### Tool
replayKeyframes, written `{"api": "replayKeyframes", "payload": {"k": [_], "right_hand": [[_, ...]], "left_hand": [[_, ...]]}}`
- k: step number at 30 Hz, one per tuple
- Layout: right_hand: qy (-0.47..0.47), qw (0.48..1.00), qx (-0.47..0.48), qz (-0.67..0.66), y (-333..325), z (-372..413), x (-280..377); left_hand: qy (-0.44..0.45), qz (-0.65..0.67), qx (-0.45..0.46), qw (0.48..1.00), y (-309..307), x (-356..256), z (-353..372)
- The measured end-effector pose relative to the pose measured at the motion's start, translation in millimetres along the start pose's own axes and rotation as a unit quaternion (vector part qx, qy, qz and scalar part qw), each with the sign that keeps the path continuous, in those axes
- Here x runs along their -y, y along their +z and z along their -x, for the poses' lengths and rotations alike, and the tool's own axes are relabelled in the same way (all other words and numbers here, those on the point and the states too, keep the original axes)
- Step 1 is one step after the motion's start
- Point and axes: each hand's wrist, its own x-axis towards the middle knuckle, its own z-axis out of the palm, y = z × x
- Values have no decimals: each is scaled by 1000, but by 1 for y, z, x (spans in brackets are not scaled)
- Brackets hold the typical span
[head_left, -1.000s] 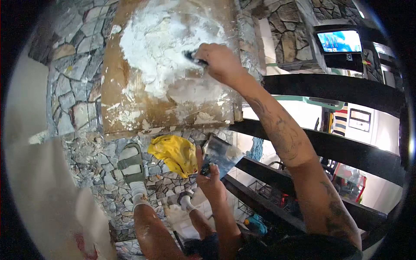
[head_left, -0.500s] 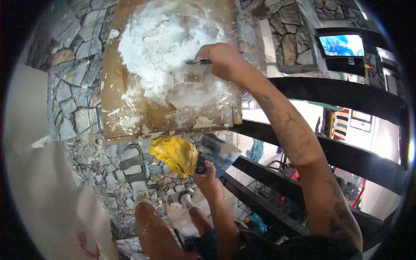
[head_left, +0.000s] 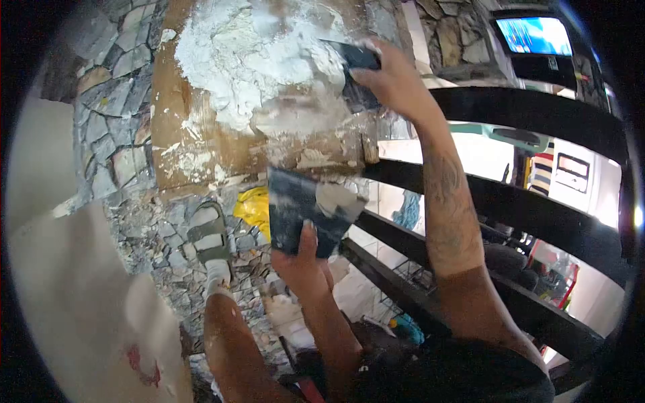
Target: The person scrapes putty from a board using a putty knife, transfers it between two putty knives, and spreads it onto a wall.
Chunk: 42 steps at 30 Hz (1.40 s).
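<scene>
My left hand [head_left: 302, 269] grips a dark, flat putty knife [head_left: 290, 211], thumb on top. A pale dab of putty [head_left: 336, 199] lies on its right side. Farther up, my right hand [head_left: 400, 80] is closed around a second dark spreading blade [head_left: 363, 57], set against the wet white putty [head_left: 235, 67]. That putty is heaped and smeared thickly over a brown wooden board [head_left: 232, 148]. Part of the right blade is covered by my fingers and by putty.
Behind the left knife, a yellow bag or cloth [head_left: 252, 208] lies on the stone-patterned floor [head_left: 178, 242]. Dark horizontal rails [head_left: 517, 201] run along the right side. A lit screen [head_left: 534, 35] stands at the upper right. My sandaled foot [head_left: 208, 238] is below the board.
My right hand has moved right and upward with its blade, and more white putty is now heaped beside it. My left hand has raised its knife leftward, closer to the board, partly covering the yellow item.
</scene>
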Motion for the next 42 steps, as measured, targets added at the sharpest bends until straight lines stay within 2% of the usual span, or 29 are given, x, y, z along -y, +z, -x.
{"api": "replayKeyframes", "payload": {"k": [1,4,6,7,8,9,10,11,13,16,17,19,21,22,23,25,26,27,29,30,33,35,38,41,42], "right_hand": [[26,998,57,-27,-13,-4,9],[-29,998,0,51,-25,-8,20],[-13,998,-48,-30,-11,-10,13],[-7,995,-70,-70,-5,-10,12],[-13,993,-87,-81,-4,-8,15],[-15,990,-104,-92,-4,-3,17],[-15,987,-121,-102,-3,0,18],[-9,982,-147,-115,0,1,17],[8,971,-195,-139,4,5,22],[13,971,-190,-144,10,6,20],[11,973,-176,-147,12,7,20],[-27,970,-186,-151,8,8,22],[-41,973,-163,-159,6,6,22],[-79,969,-195,-128,7,4,18],[-87,970,-204,-103,5,2,14],[-106,968,-219,-54,7,-8,-1],[-101,960,-262,1,10,-12,-6],[-78,963,-260,-4,13,-14,-13],[-37,966,-255,-19,7,-18,-15],[-29,976,-203,-71,-7,-9,-3],[19,968,-200,-153,-5,-8,-2],[3,970,-203,-132,-2,-11,-4],[-4,970,-224,-91,-6,-13,2],[-7,974,-219,-47,-8,-12,6],[-10,976,-215,-33,-8,-13,5]], "left_hand": [[13,-4,20,1000,5,-8,0],[105,-15,96,990,17,-42,-10],[161,-34,73,984,41,-60,-27],[188,-168,43,967,56,-78,-30],[213,-121,99,964,69,-81,-48],[226,-138,136,955,81,-85,-67],[247,-237,151,928,94,-94,-75],[321,-255,163,897,105,-99,-79],[379,-274,176,866,124,-109,-83],[376,-272,222,858,137,-118,-79],[343,-368,178,846,140,-120,-74],[382,-339,208,834,141,-105,-95],[426,-434,150,780,146,-97,-114],[429,-455,137,768,154,-99,-107],[435,-482,123,750,161,-100,-101],[437,-482,101,752,169,-93,-117],[452,-498,94,734,168,-91,-124],[464,-495,86,730,168,-88,-130],[425,-544,64,721,166,-92,-134],[422,-532,77,730,163,-92,-141],[408,-510,111,749,159,-99,-162],[383,-523,121,752,156,-103,-169],[407,-565,109,710,157,-118,-144],[366,-565,119,730,157,-125,-138],[385,-575,111,713,158,-127,-133]]}}
